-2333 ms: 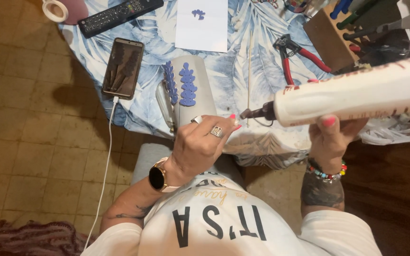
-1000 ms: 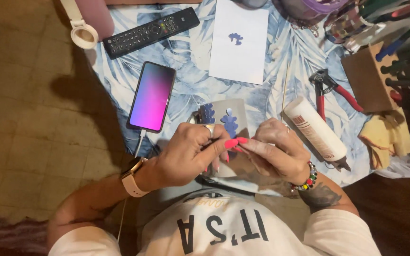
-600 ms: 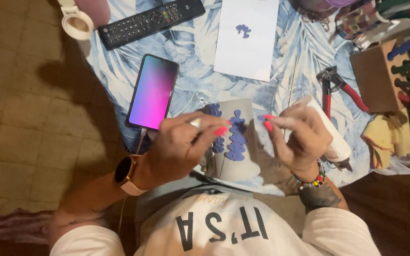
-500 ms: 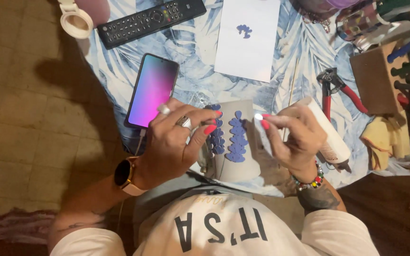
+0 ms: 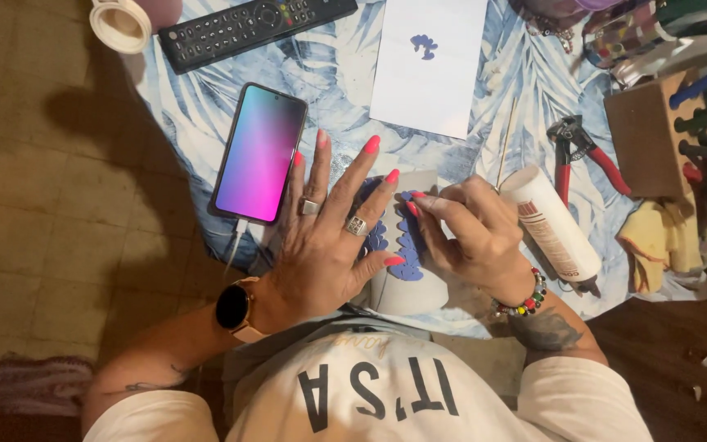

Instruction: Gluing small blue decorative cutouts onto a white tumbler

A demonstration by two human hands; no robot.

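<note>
Leaf-print cloth over worktop [image 5: 206,123] | your left hand [image 5: 329,237] spread flat, pinning grey card [image 5: 415,286] steady | your right hand [image 5: 472,233] fingertips pressing blue scalloped shape [image 5: 407,245] onto card | glue bottle [image 5: 551,225] lying just right | phone [image 5: 259,151] left.

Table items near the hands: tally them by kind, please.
Phone: 1
Remote control: 1
White paper sheet: 1
Red-handled pliers: 1
White glue tube: 1
Grey card with blue shapes: 1
Total: 6
</note>
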